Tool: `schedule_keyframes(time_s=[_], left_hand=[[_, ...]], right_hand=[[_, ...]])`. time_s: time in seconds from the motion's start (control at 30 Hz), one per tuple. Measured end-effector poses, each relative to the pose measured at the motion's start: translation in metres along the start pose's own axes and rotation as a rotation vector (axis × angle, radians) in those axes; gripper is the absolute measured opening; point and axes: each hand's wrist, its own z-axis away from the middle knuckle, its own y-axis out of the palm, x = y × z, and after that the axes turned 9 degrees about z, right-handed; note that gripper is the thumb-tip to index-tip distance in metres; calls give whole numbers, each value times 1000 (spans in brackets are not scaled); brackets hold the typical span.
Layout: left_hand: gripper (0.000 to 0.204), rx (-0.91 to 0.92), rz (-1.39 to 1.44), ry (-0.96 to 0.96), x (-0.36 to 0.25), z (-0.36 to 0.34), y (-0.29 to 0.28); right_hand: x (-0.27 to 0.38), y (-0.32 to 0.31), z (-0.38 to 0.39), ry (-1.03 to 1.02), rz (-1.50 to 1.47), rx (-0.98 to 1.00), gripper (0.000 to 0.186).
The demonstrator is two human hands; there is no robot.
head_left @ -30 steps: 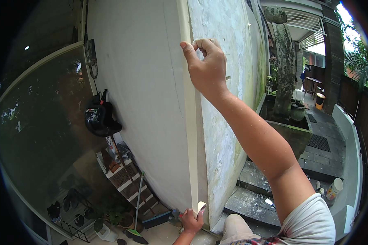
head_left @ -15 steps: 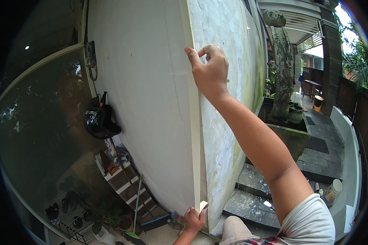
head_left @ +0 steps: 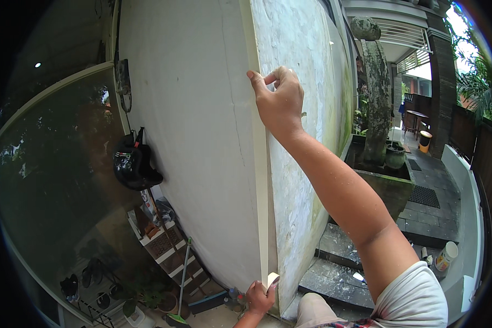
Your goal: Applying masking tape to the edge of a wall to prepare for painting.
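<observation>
A pale cream strip of masking tape point(head_left: 261, 180) runs down the outer corner of a white wall point(head_left: 188, 109). High on that corner is my right hand point(head_left: 280, 101), its thumb on the tape side and its curled fingers on the other face, pinching the edge. Low down, my left hand point(head_left: 259, 297) is closed around the tape roll point(head_left: 270, 280), from which the strip stretches upward. Whether the strip's lower part touches the wall I cannot tell.
Left of the corner, a black helmet point(head_left: 136, 165) hangs above a shelf unit point(head_left: 167, 243) and a broom point(head_left: 183, 279). Right of it, dark steps point(head_left: 339, 281) carry white flakes. A planter point(head_left: 385, 186) and a white bucket point(head_left: 446, 256) stand farther right.
My right hand sits slightly lower in the picture, its pinch kept. The whole view has shifted down a little, and my left hand still grips the roll.
</observation>
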Motion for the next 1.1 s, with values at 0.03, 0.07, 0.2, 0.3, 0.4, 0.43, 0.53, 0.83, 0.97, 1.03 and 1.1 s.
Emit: schedule_keyframes(time_s=[0.03,0.07,0.2,0.3,0.4,0.43,0.53,0.83,0.97,1.03,1.1], left_hand=[[27,-9,15,-1,-1,0,1],[27,-16,29,-3,-1,0,1],[26,-22,23,6,-7,-3,0],[25,-8,35,-24,-9,-5,-1],[25,-18,21,-22,-9,-6,0],[26,-19,27,-26,-9,-6,0],[26,-21,27,-14,-6,-5,0],[25,-40,18,14,-4,-7,-5],[23,-44,56,55,0,-13,0],[23,-36,33,32,1,-11,-7],[24,-16,26,25,1,-12,-6]], right_hand=[[0,0,0,5,4,0,35],[1,0,1,11,10,-1,35],[1,-1,1,19,1,4,35],[0,-2,-1,34,-3,20,36],[-2,-3,-6,67,-6,52,34],[-2,-2,-10,80,-27,31,34],[2,0,-27,69,-26,13,38],[29,12,-125,-66,47,-39,53],[39,7,-172,-135,143,-45,62],[67,-8,-143,-254,-40,-54,49],[81,-16,-163,-186,67,27,58]])
